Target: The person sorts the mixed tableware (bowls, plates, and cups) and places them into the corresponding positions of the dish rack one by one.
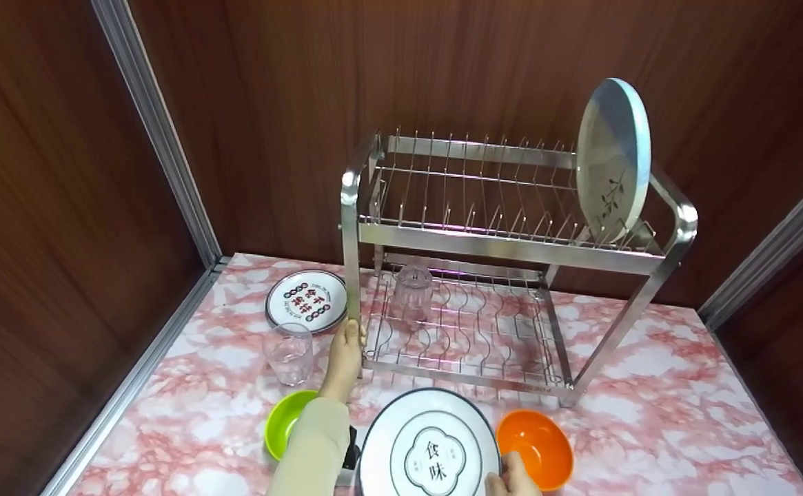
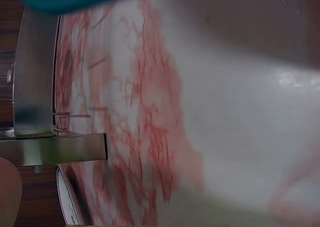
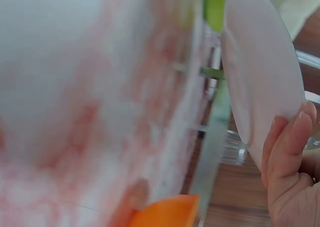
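Note:
My left hand (image 1: 346,348) grips the front left post of a two-tier metal dish rack (image 1: 511,249); in the left wrist view only a bit of that hand shows beside the post (image 2: 55,149). My right hand (image 1: 513,477) pinches the right edge of a white plate (image 1: 380,448) with a dark rim and black characters. The right wrist view shows the pale underside of this plate (image 3: 265,67), with fingers (image 3: 285,142) pressed against it near the rim. It is held in front of the rack, apart from it.
A large plate (image 1: 597,165) stands upright at the rack's upper right. One clear glass (image 1: 413,296) sits on the lower tier. Left of the rack are a small patterned plate (image 1: 308,301), another glass (image 1: 289,355) and a green bowl (image 1: 280,427). An orange bowl (image 1: 546,451) is at front right.

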A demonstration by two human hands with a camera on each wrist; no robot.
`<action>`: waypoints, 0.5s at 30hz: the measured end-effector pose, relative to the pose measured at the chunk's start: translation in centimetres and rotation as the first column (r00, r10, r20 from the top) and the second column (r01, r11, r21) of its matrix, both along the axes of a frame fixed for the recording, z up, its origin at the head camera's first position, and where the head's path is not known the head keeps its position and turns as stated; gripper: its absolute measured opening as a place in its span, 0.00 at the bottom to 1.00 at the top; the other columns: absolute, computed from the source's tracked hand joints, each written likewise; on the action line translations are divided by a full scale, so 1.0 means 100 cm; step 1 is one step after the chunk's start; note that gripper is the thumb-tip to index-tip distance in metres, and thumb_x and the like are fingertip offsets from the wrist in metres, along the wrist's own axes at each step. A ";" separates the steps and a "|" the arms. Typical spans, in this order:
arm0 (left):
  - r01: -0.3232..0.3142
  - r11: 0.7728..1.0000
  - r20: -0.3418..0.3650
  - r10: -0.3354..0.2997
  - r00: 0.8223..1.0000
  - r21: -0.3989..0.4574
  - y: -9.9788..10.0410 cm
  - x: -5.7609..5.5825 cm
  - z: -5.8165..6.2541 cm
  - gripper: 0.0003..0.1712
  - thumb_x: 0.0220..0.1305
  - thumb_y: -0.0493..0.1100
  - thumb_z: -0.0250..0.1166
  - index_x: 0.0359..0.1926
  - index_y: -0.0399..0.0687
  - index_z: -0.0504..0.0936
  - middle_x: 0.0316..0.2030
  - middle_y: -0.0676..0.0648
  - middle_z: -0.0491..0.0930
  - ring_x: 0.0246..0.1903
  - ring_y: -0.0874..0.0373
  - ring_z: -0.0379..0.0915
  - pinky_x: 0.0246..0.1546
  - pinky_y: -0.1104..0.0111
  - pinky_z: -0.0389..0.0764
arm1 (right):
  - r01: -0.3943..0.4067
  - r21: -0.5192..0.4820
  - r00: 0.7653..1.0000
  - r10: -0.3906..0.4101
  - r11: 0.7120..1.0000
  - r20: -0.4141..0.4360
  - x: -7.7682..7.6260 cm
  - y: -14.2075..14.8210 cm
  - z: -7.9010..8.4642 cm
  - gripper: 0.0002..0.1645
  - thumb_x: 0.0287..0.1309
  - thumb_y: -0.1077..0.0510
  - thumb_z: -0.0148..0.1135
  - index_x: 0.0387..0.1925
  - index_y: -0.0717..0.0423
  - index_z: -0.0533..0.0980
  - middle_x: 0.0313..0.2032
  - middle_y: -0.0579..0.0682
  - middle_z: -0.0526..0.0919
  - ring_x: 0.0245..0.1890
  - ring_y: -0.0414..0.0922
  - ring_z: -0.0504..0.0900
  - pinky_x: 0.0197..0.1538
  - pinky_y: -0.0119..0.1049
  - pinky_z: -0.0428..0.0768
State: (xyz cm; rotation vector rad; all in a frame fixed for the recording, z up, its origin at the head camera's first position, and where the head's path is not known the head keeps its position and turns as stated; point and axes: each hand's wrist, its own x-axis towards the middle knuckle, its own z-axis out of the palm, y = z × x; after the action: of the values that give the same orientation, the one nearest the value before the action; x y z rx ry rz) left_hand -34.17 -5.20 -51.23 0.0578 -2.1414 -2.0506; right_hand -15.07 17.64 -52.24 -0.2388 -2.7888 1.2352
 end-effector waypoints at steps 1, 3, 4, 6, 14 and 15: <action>-0.003 1.000 0.011 0.003 1.000 -0.007 0.000 0.000 0.001 0.21 0.67 0.46 0.36 0.32 0.31 0.65 0.22 0.49 0.63 0.25 0.58 0.58 0.33 0.71 0.62 | -0.001 -0.016 1.000 0.001 1.000 -0.011 0.000 0.002 0.000 0.07 0.50 0.65 0.51 0.31 0.61 0.62 0.15 0.49 0.73 0.14 0.36 0.68 0.19 0.28 0.67; -0.007 1.000 0.015 0.007 1.000 -0.023 -0.001 0.000 0.001 0.21 0.67 0.47 0.36 0.32 0.32 0.66 0.22 0.49 0.63 0.25 0.57 0.59 0.33 0.71 0.62 | 0.000 -0.074 0.999 -0.004 0.997 -0.043 -0.002 0.008 -0.002 0.07 0.50 0.66 0.51 0.31 0.60 0.61 0.12 0.47 0.72 0.12 0.36 0.69 0.17 0.28 0.68; -0.005 1.000 0.021 0.006 1.000 -0.018 -0.001 -0.001 -0.001 0.22 0.67 0.47 0.36 0.32 0.32 0.66 0.22 0.49 0.63 0.25 0.56 0.59 0.33 0.70 0.62 | 0.006 -0.116 0.999 -0.012 0.993 -0.049 -0.002 0.011 -0.003 0.08 0.51 0.65 0.51 0.31 0.59 0.61 0.12 0.47 0.73 0.11 0.35 0.69 0.16 0.29 0.69; 0.000 1.000 0.023 0.001 1.000 -0.016 -0.002 -0.005 -0.007 0.23 0.66 0.49 0.36 0.32 0.33 0.67 0.22 0.49 0.63 0.25 0.55 0.59 0.33 0.70 0.62 | 0.000 -0.176 0.998 -0.011 0.984 -0.062 -0.003 0.018 -0.004 0.10 0.55 0.59 0.52 0.31 0.58 0.60 0.09 0.44 0.71 0.09 0.33 0.69 0.14 0.29 0.69; -0.028 0.999 -0.005 0.028 1.000 -0.024 -0.001 -0.015 -0.025 0.25 0.64 0.56 0.35 0.29 0.39 0.66 0.21 0.53 0.62 0.24 0.60 0.58 0.33 0.71 0.62 | -0.048 -0.377 0.996 0.016 0.925 -0.088 0.003 0.026 0.042 0.13 0.56 0.62 0.46 0.34 0.69 0.56 0.10 0.44 0.69 0.09 0.30 0.70 0.15 0.30 0.72; -0.035 0.999 -0.011 0.035 0.999 -0.021 -0.001 -0.016 -0.026 0.25 0.64 0.55 0.35 0.29 0.39 0.66 0.21 0.53 0.62 0.24 0.61 0.58 0.33 0.70 0.62 | -0.032 -0.371 0.996 0.001 0.928 -0.084 0.004 0.026 0.049 0.09 0.55 0.67 0.45 0.34 0.70 0.56 0.10 0.45 0.70 0.09 0.30 0.70 0.16 0.30 0.73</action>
State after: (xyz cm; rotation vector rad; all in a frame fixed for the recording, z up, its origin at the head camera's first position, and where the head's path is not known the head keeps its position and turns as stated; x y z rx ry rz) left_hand -35.76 -5.29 -53.83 0.0809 -2.1399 -2.0044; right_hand -14.69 20.19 -47.37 -0.1815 -2.4705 1.7309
